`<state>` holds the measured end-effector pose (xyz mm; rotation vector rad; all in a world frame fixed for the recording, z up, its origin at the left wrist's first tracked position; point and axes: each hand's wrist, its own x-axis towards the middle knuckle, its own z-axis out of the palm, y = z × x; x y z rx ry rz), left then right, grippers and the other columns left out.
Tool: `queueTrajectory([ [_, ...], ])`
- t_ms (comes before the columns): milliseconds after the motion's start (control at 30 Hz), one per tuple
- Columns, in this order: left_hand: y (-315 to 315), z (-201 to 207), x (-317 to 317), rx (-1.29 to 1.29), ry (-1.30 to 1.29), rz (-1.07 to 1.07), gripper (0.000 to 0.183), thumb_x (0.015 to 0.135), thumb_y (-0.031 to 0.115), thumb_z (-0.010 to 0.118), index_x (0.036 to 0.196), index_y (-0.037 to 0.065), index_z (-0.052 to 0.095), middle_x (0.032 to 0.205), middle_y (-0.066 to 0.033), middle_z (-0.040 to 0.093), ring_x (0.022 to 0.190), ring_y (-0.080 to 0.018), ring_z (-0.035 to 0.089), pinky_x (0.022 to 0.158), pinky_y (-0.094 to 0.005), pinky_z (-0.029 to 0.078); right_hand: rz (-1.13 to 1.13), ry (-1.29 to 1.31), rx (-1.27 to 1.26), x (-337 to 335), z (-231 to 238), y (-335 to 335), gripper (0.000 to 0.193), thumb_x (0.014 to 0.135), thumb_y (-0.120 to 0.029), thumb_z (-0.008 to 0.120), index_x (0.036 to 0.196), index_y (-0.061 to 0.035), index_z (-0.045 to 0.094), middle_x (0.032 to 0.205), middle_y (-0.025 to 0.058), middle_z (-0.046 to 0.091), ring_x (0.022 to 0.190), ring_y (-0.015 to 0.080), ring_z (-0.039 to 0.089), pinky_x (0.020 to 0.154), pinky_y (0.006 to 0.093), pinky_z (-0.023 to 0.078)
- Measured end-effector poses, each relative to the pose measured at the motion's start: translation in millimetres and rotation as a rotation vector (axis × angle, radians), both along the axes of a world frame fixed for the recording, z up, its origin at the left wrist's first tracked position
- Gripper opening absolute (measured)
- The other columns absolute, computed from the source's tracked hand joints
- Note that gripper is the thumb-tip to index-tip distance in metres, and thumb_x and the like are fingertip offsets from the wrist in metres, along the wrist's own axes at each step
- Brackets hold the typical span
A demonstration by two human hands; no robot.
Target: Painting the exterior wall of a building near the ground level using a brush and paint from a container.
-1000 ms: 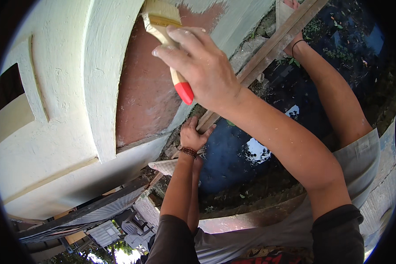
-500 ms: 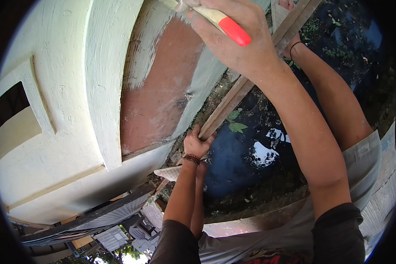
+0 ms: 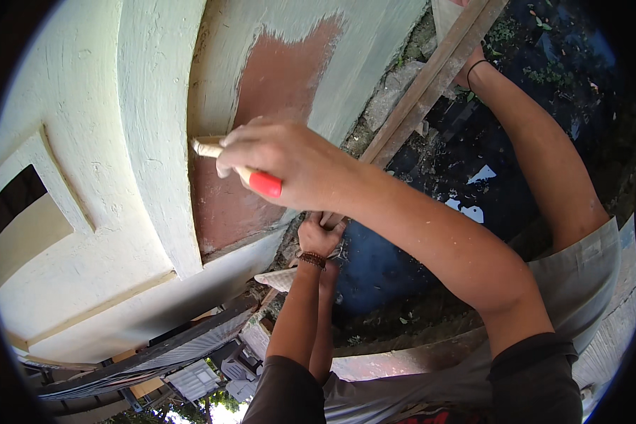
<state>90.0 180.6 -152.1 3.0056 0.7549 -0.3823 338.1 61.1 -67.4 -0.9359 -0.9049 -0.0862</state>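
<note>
A paintbrush (image 3: 266, 184) with a red handle end is gripped in the closed fingers of my right hand (image 3: 290, 159). Its bristles, pale with paint, meet the left edge of a reddish-brown wall panel (image 3: 279, 81), beside a raised pale trim (image 3: 154, 134). Fresh whitish strokes surround the brown patch, and my right hand covers part of it. Below it, my left hand (image 3: 319, 237) is wrapped around the near end of a long wooden beam (image 3: 431, 78). My right forearm crosses over that beam and hides a stretch of it.
Dark water (image 3: 381, 275) with leaves and debris lies below the beam, right of a rough stone edge (image 3: 392, 92). My bare leg (image 3: 537, 141) reaches down on the right. A framed wall opening (image 3: 18, 201) is at far left; a plastic chair (image 3: 237, 364) stands lower down.
My right hand has moved down and left with the paintbrush, from the panel's top to its left edge. More of the upper brown area is coated. My left hand keeps its hold on the beam.
</note>
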Motion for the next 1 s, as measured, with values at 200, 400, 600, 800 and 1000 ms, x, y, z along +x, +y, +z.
queueTrajectory([
  [200,-17.8,19.5,15.5,-0.094,-0.056,0.221,0.054,0.071,0.034,0.079,0.117,0.01,0.063,0.09,-0.0209,0.071,0.087,-0.037,0.07,0.078,-0.0434,0.056,-0.435,0.094,0.216,96.2,9.2,-57.4,0.014,0.079,0.002,0.064,0.092,-0.0027,0.064,0.092,0.0129,0.067,0.079,0.0267,0.066,0.069,0.0344,0.054],
  [400,-14.9,16.8,13.8,-0.102,-0.092,0.171,0.055,0.071,0.035,0.078,0.118,0.011,0.063,0.087,-0.0212,0.071,0.082,-0.0393,0.07,0.076,-0.0443,0.056,-0.753,-0.05,-0.03,36.3,11.4,-14.2,0.009,0.076,-0.013,0.068,0.082,-0.0075,0.065,0.117,0.013,0.06,0.108,0.0331,0.057,0.086,0.0412,0.054],
  [600,-42.5,30.1,31.2,-0.06,0.173,0.263,0.066,0.086,0.04,0.072,0.14,0.01,0.049,0.126,-0.0149,0.062,0.118,-0.0312,0.057,0.099,-0.0422,0.044,-0.141,-0.179,-0.171,-87.7,7.5,18.0,0.013,0.081,-0.013,0.065,0.088,-0.0023,0.063,0.12,0.0199,0.06,0.11,0.0339,0.06,0.087,0.043,0.056],
  [800,-9.7,36.3,17.9,-0.319,0.065,0.195,0.078,0.082,0.041,0.076,0.142,0.005,0.04,0.121,-0.0232,0.063,0.111,-0.0362,0.062,0.096,-0.0418,0.048,-0.022,-0.011,0.088,-40.9,0.3,31.3,0.016,0.076,-0.001,0.066,0.09,-0.0075,0.065,0.106,0.0115,0.068,0.094,0.0312,0.066,0.077,0.0412,0.055],
  [1000,5.1,33.3,4.3,-0.323,-0.001,0.075,0.088,0.076,0.056,0.075,0.142,0.009,0.039,0.094,-0.0279,0.068,0.092,-0.0423,0.068,0.083,-0.0458,0.054,-0.7,-0.027,0.091,12.3,-1.9,-9.6,0.029,0.072,0.005,0.07,0.098,-0.008,0.065,0.106,0.0109,0.067,0.093,0.0332,0.063,0.08,0.0404,0.052],
])
